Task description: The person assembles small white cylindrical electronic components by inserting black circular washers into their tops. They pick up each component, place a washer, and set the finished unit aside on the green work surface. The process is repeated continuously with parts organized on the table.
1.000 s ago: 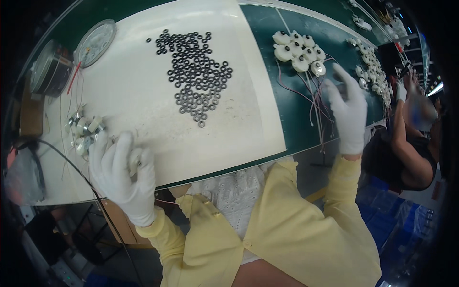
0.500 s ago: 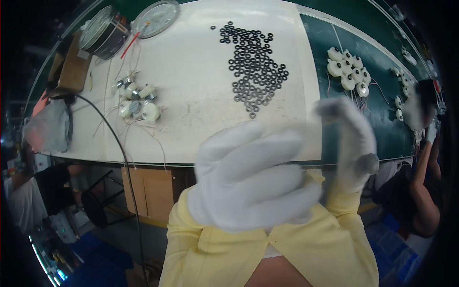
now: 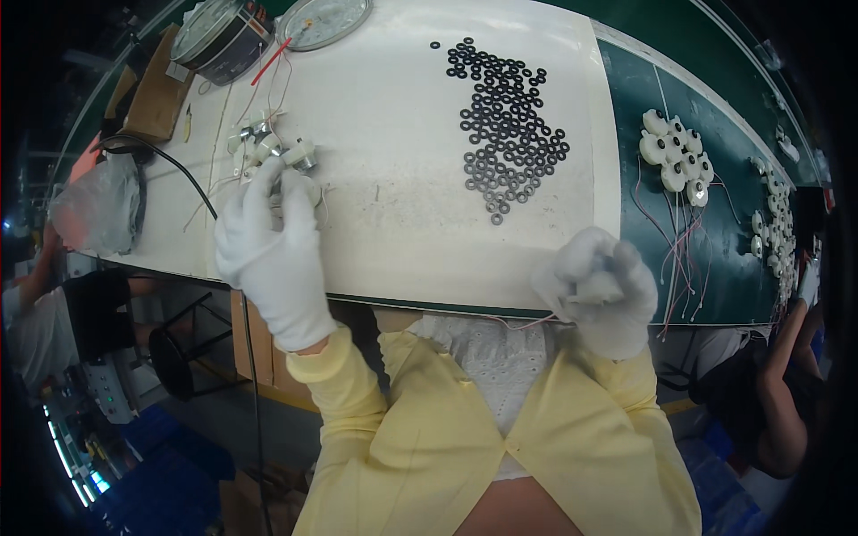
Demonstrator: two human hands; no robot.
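Note:
My left hand (image 3: 273,246), in a white glove, reaches into a cluster of small white-and-silver motors (image 3: 257,136) with thin wires at the left of the table. Its thumb and fingers close around a motor (image 3: 304,154) at the edge of that cluster; the glove hides part of the grip. Near the front edge, my gloved right hand (image 3: 603,290) is curled around a whitish part (image 3: 597,288), blurred by motion, which looks like another small motor. A thin pinkish wire (image 3: 518,323) trails left from that hand. Many black rings (image 3: 505,116) lie spread out between and beyond my hands.
Several white motors with black rings (image 3: 675,152) stand on the green mat (image 3: 630,98) at right, more (image 3: 776,223) farther right. At back left are a can (image 3: 223,40), a round lid (image 3: 326,20), a cardboard box (image 3: 156,89), a plastic bag (image 3: 98,205) and a black cable (image 3: 179,174). Other people sit at both sides.
My left hand has moved from the middle front to the motor cluster at left and closed on a motor. My right hand has come down and left, away from the green mat. The view has shifted slightly.

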